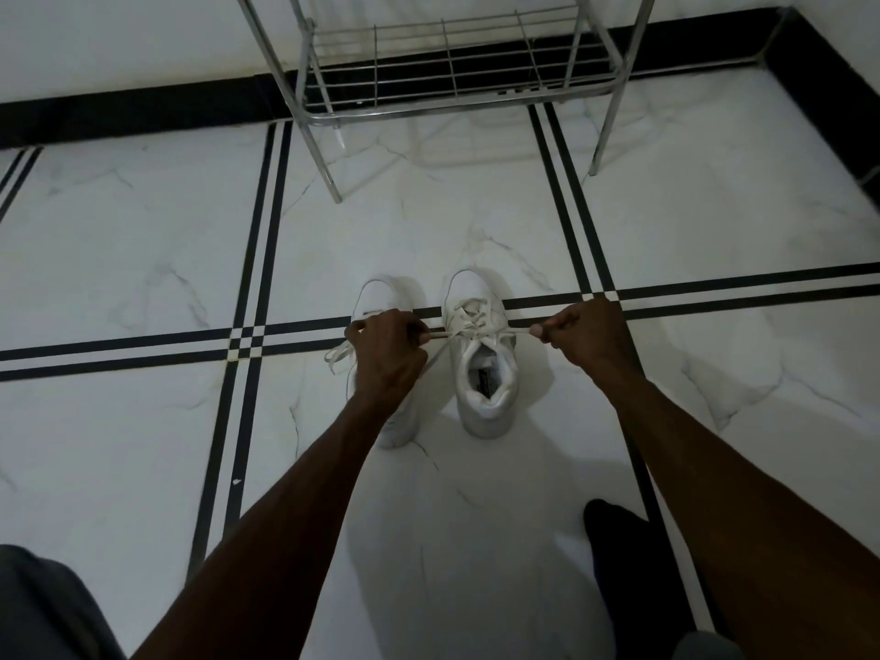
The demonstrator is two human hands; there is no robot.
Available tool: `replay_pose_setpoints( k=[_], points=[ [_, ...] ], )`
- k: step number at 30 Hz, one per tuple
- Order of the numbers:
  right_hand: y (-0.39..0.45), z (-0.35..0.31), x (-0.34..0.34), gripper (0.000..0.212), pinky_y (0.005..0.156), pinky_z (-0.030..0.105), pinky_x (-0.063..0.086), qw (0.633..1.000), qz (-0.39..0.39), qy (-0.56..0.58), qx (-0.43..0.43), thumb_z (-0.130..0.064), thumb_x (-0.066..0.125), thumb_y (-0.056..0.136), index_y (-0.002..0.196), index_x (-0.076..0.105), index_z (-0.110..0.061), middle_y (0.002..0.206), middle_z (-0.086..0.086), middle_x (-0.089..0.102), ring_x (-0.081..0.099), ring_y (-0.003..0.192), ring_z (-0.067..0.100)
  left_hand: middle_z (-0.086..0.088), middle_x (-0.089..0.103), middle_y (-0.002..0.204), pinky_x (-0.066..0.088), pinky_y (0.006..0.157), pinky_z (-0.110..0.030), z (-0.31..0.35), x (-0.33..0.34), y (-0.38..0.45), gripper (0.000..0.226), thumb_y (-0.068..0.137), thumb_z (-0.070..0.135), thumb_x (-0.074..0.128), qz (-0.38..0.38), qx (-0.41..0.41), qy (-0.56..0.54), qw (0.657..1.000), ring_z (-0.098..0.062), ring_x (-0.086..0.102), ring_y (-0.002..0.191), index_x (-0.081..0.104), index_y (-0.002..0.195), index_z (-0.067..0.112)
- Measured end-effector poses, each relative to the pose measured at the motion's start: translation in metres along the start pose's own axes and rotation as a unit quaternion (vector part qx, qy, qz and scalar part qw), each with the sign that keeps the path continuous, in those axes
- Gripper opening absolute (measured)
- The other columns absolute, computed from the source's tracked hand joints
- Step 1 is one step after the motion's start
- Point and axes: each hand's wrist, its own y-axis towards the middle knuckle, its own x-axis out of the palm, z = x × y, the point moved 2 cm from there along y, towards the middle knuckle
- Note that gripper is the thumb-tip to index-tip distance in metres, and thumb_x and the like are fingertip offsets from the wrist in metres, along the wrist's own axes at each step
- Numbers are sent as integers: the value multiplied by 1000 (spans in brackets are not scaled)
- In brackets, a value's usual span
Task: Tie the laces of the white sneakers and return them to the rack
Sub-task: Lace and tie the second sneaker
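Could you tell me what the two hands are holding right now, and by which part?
Each hand holds one lace end of the right sneaker: left hand and right hand pull them apart sideways. The exact grip is hidden in the closed fingers.

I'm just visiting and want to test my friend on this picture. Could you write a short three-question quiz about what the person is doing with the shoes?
1. True or false: both sneakers already stand on the rack.
2. Which sneaker's lace are the two hands pulling? A) the left sneaker B) the right sneaker C) neither
3. Fill in: the left hand and right hand draw the lace ends ______, out to either side.

Key
1. False: both stand on the floor in front of the rack.
2. B. The left sneaker's own lace lies loose.
3. Apart.
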Motion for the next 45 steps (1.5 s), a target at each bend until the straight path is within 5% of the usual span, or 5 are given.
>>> replay_pose_setpoints(
  k=[13, 18, 26, 42, 45],
  points=[
    [3, -7, -2, 18, 65, 37, 58, 987, -69, 143, -8, -12, 83, 77, 74, 66, -16, 85, 12, 73, 69, 79, 26, 5, 75, 88, 21, 108, -53, 9, 5, -1, 15, 87, 11, 61, -13, 50, 35, 998, -21, 67, 96, 69, 90, 23],
    [3, -6, -2, 13, 76, 36, 56, 989, -109, 46, -84, -21, 83, 77, 86, 74, -17, 86, 5, 76, 70, 83, 20, 11, 78, 98, 24, 106, -53, 7, 7, 1, 20, 99, 24, 57, -37, 82, 11, 996, -13, 68, 103, 68, 114, 31],
    [3, 1, -6, 20, 80, 36, 56, 992, -80, 66, -70, -19, 86, 72, 89, 75, -13, 87, 10, 76, 71, 85, 23, 7, 75, 89, 28, 99, -46, -5, 1, 4, 13, 97, 26, 59, 9, 37, -81, 996, -13, 65, 91, 72, 96, 25],
    [-3, -1, -1, 7, 51, 2, 42, 992, 6, -42, -117, 8, 71, 81, 76, 66, 7, 79, 15, 70, 58, 63, 2, 3, 61, 62, 15, 102, -45, -18, 7, 4, 25, 78, -3, 60, 27, 146, 191, 970, -24, 62, 82, 64, 66, 18],
    [2, 6, 6, 10, 69, 26, 55, 995, 11, -30, -98, 4, 77, 78, 77, 67, 6, 83, 20, 72, 69, 73, 22, 6, 61, 62, 16, 102, -46, -19, 7, 1, 23, 79, 2, 60, 33, 148, 208, 966, -21, 63, 81, 65, 67, 21]
  ],
)
